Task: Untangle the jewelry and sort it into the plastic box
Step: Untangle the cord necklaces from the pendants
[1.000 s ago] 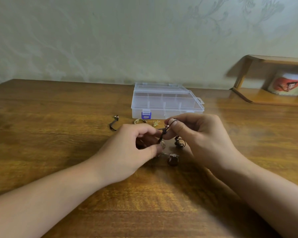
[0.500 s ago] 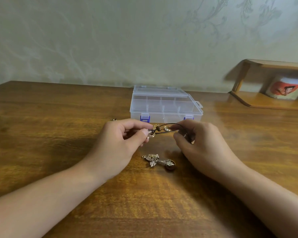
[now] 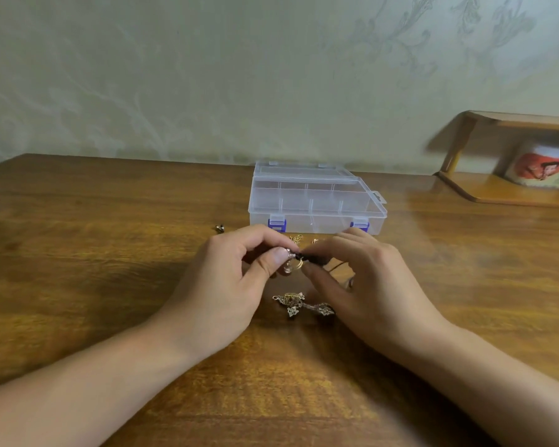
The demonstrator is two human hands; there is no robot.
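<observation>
The hands have drawn together: left hand [image 3: 236, 279] and right hand [image 3: 362, 279] each pinch the black cord [image 3: 313, 258], probably to work its knot loose

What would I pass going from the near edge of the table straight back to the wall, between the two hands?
Filigree pendant piece lying on the table → dark cord with gold rings pinched between left hand and right hand → small gold chain → closed plastic box.

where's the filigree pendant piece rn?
Head view: filigree pendant piece lies on the table, centre, between the left hand and right hand.
</observation>
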